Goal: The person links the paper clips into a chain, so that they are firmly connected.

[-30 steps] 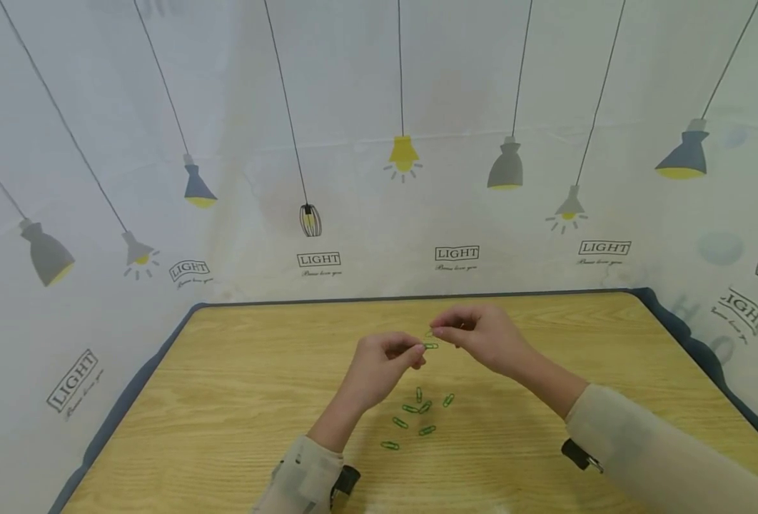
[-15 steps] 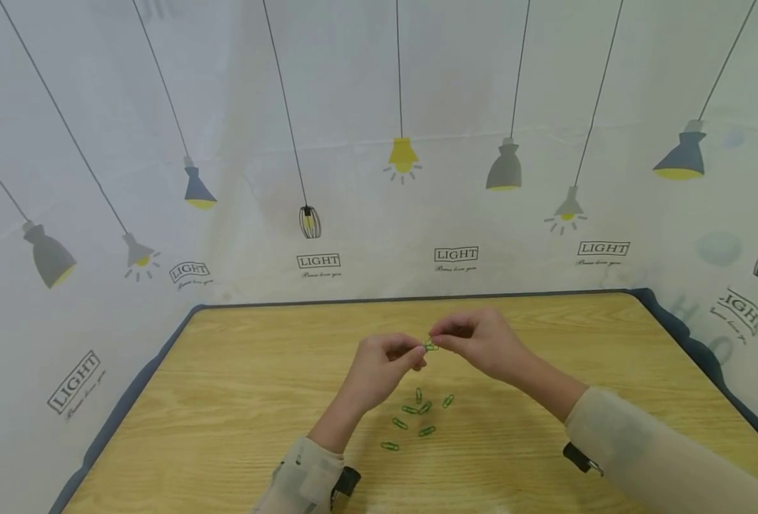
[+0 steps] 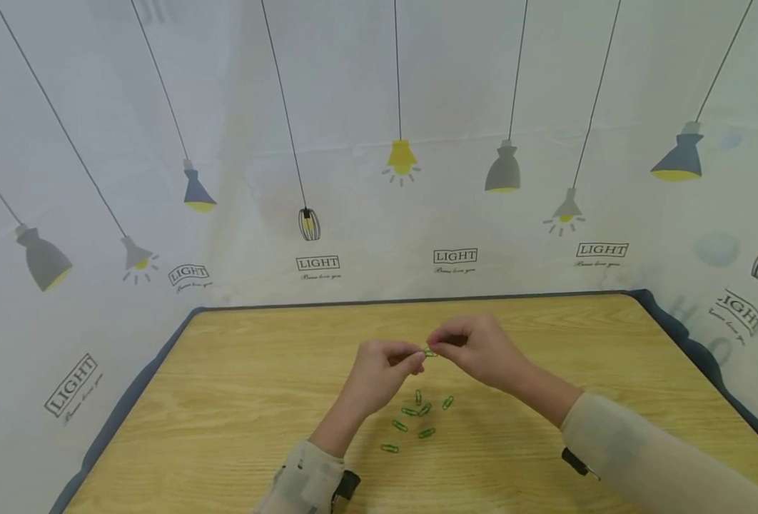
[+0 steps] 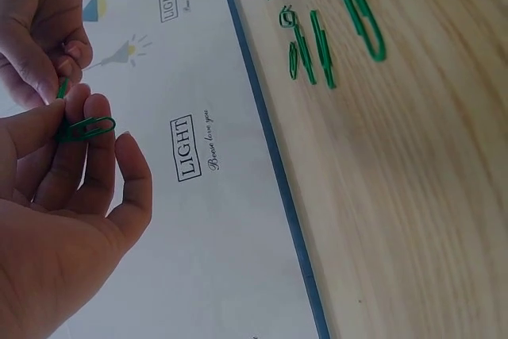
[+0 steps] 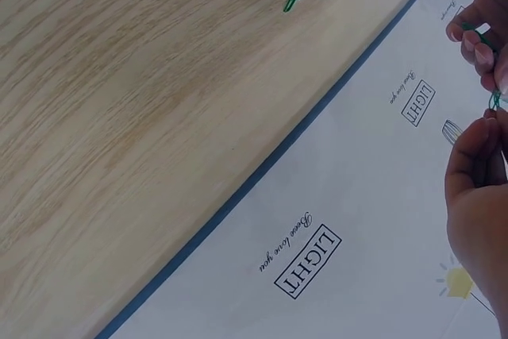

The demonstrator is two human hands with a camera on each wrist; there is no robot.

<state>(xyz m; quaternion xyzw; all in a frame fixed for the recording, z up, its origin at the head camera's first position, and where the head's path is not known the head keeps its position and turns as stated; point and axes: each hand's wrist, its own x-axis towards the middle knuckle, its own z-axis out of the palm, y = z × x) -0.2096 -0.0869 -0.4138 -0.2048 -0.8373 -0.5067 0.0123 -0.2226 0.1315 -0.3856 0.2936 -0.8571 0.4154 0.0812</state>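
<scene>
Above the table, my left hand (image 3: 379,375) pinches a green paper clip (image 4: 89,128) between thumb and fingers. Its looped end lies across the fingers in the left wrist view. Opposite it, my right hand (image 3: 482,353) pinches a second green paper clip (image 5: 494,101) with thumb and forefinger. The clips meet between the fingertips; whether they are linked, I cannot tell, as fingers cover the contact. Below the hands, several loose green paper clips (image 3: 427,433) lie scattered on the wooden table (image 3: 257,400).
A white cloth (image 3: 353,214) printed with lamps and the word LIGHT hangs behind and beside the table. Dark blue edging (image 4: 274,152) runs along the table's border. Each sleeve has a black clip-like device (image 3: 347,485) near the wrist.
My right hand has come down and closer to the left, bringing its paper clip against the left one. The left hand keeps its grip, and the loose clips lie as before.
</scene>
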